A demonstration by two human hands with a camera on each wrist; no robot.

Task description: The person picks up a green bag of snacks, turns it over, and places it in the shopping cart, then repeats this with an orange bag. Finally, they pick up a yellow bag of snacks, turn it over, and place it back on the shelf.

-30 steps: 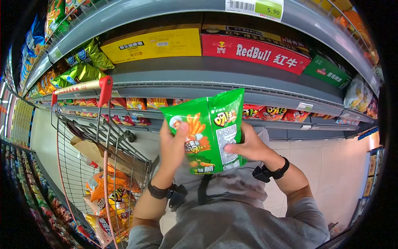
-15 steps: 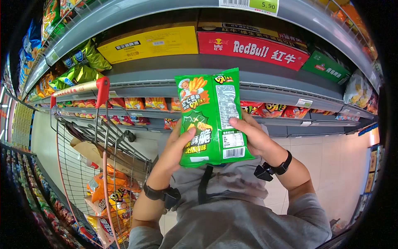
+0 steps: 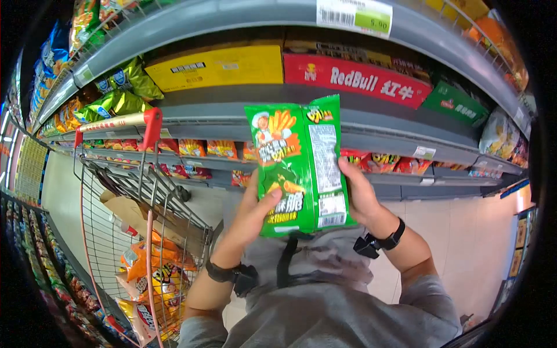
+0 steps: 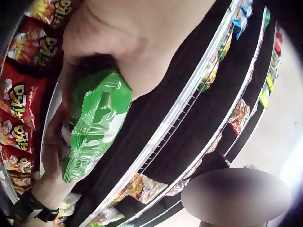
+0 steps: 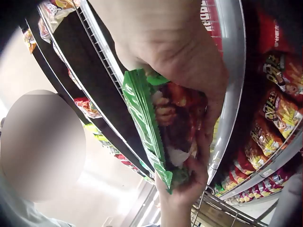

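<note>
Green snack bag (image 3: 299,165) is held upright at centre frame in the head view, in front of the shelves, printed side toward the camera. It is gripped from both sides: left hand (image 3: 255,211) is curled round the lower left edge, thumb laid across the front; right hand (image 3: 357,194) is wrapped round the right edge, fingers mostly hidden behind the bag. In the left wrist view the bag (image 4: 94,123) is seen edge-on under the left hand (image 4: 137,42). In the right wrist view the bag's sealed edge (image 5: 144,127) is seen clamped by the right hand (image 5: 180,52), with fingers of the other hand at its lower end.

Black wrist straps (image 3: 229,271) are worn on both forearms. Grey top (image 3: 325,313) is seen at bottom centre.

Shopping cart (image 3: 133,191) is at left of frame, red-ended handle (image 3: 119,123) at upper left, orange snack bags (image 3: 154,272) lying inside it. Behind the bag: grey shelves (image 3: 400,139), yellow box (image 3: 217,66), red RedBull carton (image 3: 360,78), price tag (image 3: 355,13) at top.
</note>
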